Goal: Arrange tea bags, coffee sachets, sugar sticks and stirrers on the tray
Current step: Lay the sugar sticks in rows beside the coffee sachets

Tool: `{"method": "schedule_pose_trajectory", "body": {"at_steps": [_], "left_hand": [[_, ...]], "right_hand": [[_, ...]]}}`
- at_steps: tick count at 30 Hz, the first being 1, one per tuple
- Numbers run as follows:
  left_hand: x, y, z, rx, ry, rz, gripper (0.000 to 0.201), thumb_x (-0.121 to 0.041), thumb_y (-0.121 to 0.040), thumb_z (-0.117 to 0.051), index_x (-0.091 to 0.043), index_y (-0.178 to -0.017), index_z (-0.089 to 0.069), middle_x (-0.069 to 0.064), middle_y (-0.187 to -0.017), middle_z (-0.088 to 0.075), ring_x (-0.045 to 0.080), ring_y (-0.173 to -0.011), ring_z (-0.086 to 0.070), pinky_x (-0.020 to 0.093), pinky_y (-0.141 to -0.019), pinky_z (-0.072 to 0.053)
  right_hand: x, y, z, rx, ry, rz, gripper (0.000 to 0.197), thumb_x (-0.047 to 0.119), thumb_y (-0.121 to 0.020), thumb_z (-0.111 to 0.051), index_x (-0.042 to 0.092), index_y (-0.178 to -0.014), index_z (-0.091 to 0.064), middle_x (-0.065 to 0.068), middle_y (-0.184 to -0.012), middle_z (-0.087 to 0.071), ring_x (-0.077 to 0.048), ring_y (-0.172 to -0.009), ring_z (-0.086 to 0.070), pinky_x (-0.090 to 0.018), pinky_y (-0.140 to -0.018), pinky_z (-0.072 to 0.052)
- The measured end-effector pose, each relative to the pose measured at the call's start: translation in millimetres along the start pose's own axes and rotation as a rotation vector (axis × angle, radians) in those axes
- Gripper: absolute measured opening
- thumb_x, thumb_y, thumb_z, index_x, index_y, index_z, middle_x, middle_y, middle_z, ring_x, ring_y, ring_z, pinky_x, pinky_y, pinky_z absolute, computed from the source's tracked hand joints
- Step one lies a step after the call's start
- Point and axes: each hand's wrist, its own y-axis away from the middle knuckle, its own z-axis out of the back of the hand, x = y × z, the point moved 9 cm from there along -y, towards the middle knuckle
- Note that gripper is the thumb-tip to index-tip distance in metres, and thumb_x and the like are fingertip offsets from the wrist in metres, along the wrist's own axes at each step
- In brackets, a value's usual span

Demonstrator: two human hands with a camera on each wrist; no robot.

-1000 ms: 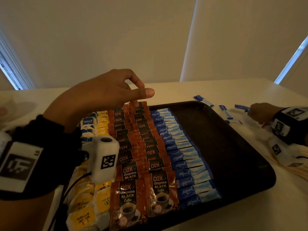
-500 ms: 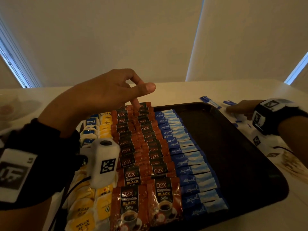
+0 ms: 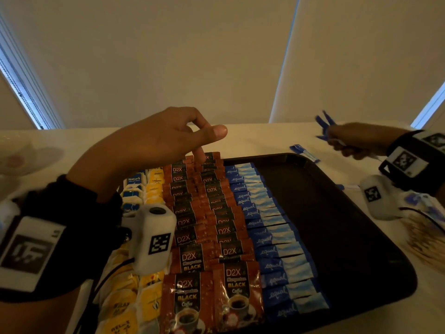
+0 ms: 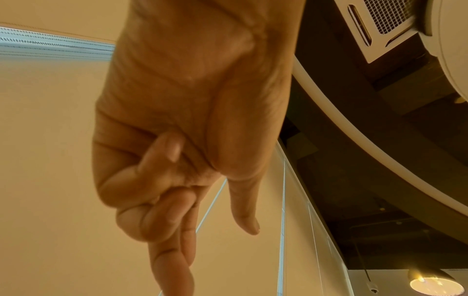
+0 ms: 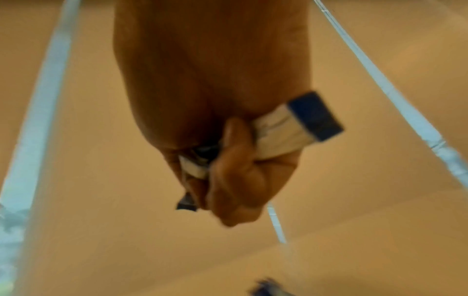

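Pale roller blinds [image 3: 168,56] fill the background, daylight showing at their edges. A ceiling vent [image 4: 380,30] and a lit lamp [image 4: 434,285] (hanging, low right) appear overhead.

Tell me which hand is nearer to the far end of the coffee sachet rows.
Left. The left hand hangs right over the far end of the coffee sachets, a fingertip down at them. The right hand is off beyond the tray, gripping blue-and-white sugar sticks.
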Motion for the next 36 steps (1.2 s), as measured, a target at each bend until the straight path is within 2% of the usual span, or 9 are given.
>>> {"method": "schedule_pose_trajectory", "body": {"at_steps": [4, 8, 12, 17, 21, 27, 29, 32, 36], "left_hand": [[0, -2, 1, -0.015, 0.016, -0.028, 0.053, -0.064, -0.069, -0.043, -0.025, -0.103, -0.059, -0.003, -0.083, -0.073, -0.002, -0.044, -0.052, 0.023, -0.05, -0.036], [-5, 1, 19, -0.1, 0.122, -0.083, 0.043, -0.056, -0.077, -0.049, -0.025, -0.102, -0.062, -0.003, -0.08, -0.072, -0.002, -0.046, -0.048, 0.01, -0.042, -0.035], [-1, 9, 48, -0.189, 0.206, -0.099, 0.023, -0.044, -0.087, -0.055, -0.028, -0.099, -0.064, -0.008, -0.071, -0.068, -0.001, -0.05, -0.046, 0.01, -0.043, -0.035], [11, 14, 67, -0.205, 0.295, -0.1, 0.016, -0.031, -0.083, -0.065, -0.016, -0.083, -0.069, -0.006, -0.064, -0.066, 0.001, -0.049, -0.046, 0.012, -0.041, -0.034], [15, 12, 70, -0.192, 0.317, -0.107, 0.016, -0.023, -0.085, -0.063, -0.009, -0.087, -0.069, 0.0, -0.069, -0.069, 0.003, -0.054, -0.056, 0.014, -0.042, -0.04], [10, 16, 71, -0.119, 0.367, -0.142, 0.011, -0.002, -0.086, -0.061, -0.005, -0.093, -0.069, 0.008, -0.082, -0.073, 0.012, -0.071, -0.069, 0.017, -0.05, -0.048], [7, 18, 70, -0.106, 0.378, -0.155, 0.014, -0.006, -0.085, -0.06, -0.008, -0.096, -0.069, 0.007, -0.086, -0.074, 0.013, -0.077, -0.07, 0.016, -0.049, -0.048], [4, 19, 66, -0.109, 0.41, -0.13, 0.031, -0.03, -0.076, -0.061, -0.011, -0.098, -0.07, 0.005, -0.087, -0.074, 0.014, -0.079, -0.071, 0.016, -0.047, -0.047], [-2, 15, 55, -0.158, 0.388, -0.134, 0.04, -0.043, -0.071, -0.058, -0.01, -0.089, -0.072, 0.005, -0.081, -0.074, 0.012, -0.072, -0.07, 0.015, -0.044, -0.044]], "right_hand": [[87, 50, -54, 0.342, -0.328, 0.252, 0.028, 0.018, -0.091, -0.03, 0.012, -0.065, -0.038, -0.003, -0.063, -0.054, -0.006, -0.037, -0.027, -0.011, -0.03, -0.016], [152, 93, -121, 0.793, -0.522, 0.435, 0.019, 0.017, -0.081, -0.033, 0.013, -0.065, -0.042, -0.007, -0.068, -0.048, -0.006, -0.039, -0.031, -0.016, -0.032, -0.011], [191, 109, -159, 0.933, -0.624, 0.519, 0.02, 0.015, -0.081, -0.031, 0.011, -0.068, -0.046, -0.008, -0.061, -0.045, -0.008, -0.033, -0.038, -0.015, -0.03, -0.011], [200, 111, -175, 0.899, -0.615, 0.499, 0.018, 0.017, -0.081, -0.034, 0.013, -0.068, -0.046, -0.003, -0.055, -0.034, -0.006, -0.03, -0.025, -0.015, -0.032, -0.009], [194, 106, -171, 0.752, -0.505, 0.473, 0.019, 0.02, -0.086, -0.033, 0.014, -0.074, -0.047, 0.0, -0.057, -0.033, -0.005, -0.033, -0.021, -0.018, -0.034, -0.008], [186, 107, -156, 0.654, -0.374, 0.504, 0.02, 0.02, -0.093, -0.039, 0.012, -0.083, -0.055, 0.003, -0.059, -0.037, -0.005, -0.038, -0.023, -0.016, -0.032, -0.014], [187, 110, -145, 0.577, -0.326, 0.546, 0.017, 0.023, -0.092, -0.046, 0.01, -0.088, -0.057, 0.005, -0.057, -0.04, -0.004, -0.04, -0.025, -0.015, -0.033, -0.017], [191, 116, -125, 0.405, -0.231, 0.641, 0.021, 0.026, -0.091, -0.05, 0.008, -0.096, -0.059, 0.01, -0.049, -0.042, -0.002, -0.039, -0.03, -0.014, -0.036, -0.025], [196, 121, -116, 0.259, -0.073, 0.733, 0.018, 0.029, -0.094, -0.051, 0.023, -0.077, -0.055, 0.014, -0.046, -0.049, 0.001, -0.04, -0.037, -0.013, -0.04, -0.031]]}}
